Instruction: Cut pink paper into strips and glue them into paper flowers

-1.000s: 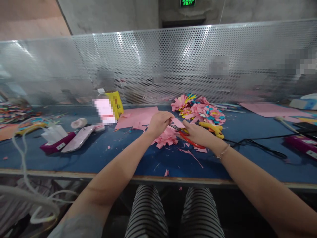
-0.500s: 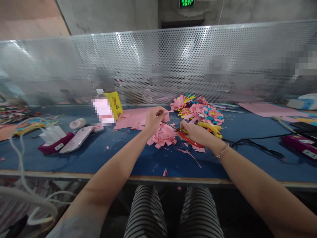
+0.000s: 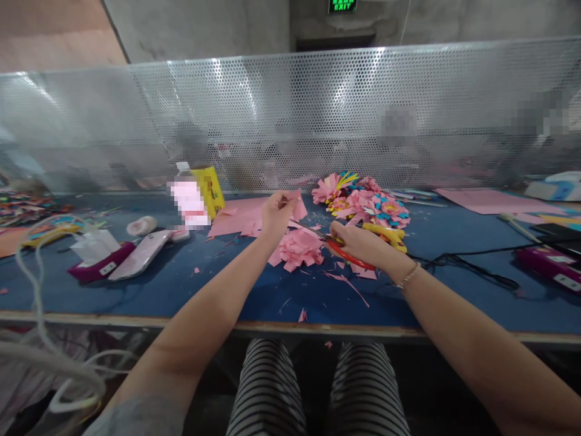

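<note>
My left hand (image 3: 278,211) is closed in a pinch on a small piece of pink paper (image 3: 298,206), held above the blue table (image 3: 200,297). My right hand (image 3: 348,238) grips a pair of red-handled scissors (image 3: 336,247), whose blades point left toward the held paper. Whether the blades touch the paper I cannot tell. Below the blades lies a pile of cut pink paper pieces (image 3: 297,249). A larger pink sheet (image 3: 240,217) lies flat behind my left hand. Finished-looking paper flowers (image 3: 370,203) in pink, yellow and blue sit behind my right hand.
A yellow tool (image 3: 394,237) rests beside my right wrist. To the left stand a bottle (image 3: 188,200), a yellow packet (image 3: 211,191), a phone (image 3: 143,254) and a purple tissue box (image 3: 102,263). Black cables (image 3: 472,266) run at right. A perforated metal screen (image 3: 290,121) borders the back.
My left hand has shifted slightly left and up with the pink paper, which now shows turned more upright. My right hand and the scissors have stayed nearly in place.
</note>
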Demonstrator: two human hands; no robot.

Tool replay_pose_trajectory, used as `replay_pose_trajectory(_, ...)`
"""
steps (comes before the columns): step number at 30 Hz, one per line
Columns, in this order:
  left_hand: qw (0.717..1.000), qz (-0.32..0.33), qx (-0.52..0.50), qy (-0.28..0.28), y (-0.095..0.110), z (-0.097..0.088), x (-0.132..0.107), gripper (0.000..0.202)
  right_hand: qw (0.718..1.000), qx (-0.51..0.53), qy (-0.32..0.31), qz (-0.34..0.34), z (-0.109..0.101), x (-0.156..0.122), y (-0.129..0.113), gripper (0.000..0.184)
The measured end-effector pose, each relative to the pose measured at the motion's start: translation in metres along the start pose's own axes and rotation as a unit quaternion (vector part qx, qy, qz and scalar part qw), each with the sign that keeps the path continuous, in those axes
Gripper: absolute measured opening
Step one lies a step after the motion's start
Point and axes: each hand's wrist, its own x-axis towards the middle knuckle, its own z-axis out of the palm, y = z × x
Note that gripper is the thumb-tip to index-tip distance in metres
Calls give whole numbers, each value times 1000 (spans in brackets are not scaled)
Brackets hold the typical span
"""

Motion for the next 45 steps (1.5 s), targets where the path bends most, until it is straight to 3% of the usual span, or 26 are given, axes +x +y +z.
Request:
replay_pose_trajectory(3, 998, 14, -7, 56, -2, -3, 5, 7, 1000, -17, -8, -13, 3, -1, 1, 29)
replay_pose_trajectory(7, 998, 13, -7, 64, -5, -5, 8, 11, 999, -23, -9, -22, 5, -2, 2, 29)
replay_pose_trajectory(17, 993, -62, -67, -79, -8, 4, 0, 18, 1000, -12, -7, 7, 11, 5, 7, 25)
replay_pose_trajectory(25, 973, -155, -80, -149, -7, 6, -7, 26, 997, 47, 33, 55, 19, 8, 11, 23)
replay_pose_trajectory(29, 965, -189, -81, -163, -10, 9, -9, 24, 995, 77, 36, 45, 26, 10, 16, 26)
replay_pose_trajectory(37, 957, -230, -62, -166, -7, 11, -11, 9, 993, 109, -26, 32, 30, 17, 23, 29)
replay_pose_trajectory(45, 959, -213, -62, -177, -7, 12, -11, 5, 994, 104, -21, 36, 25, 14, 24, 26)
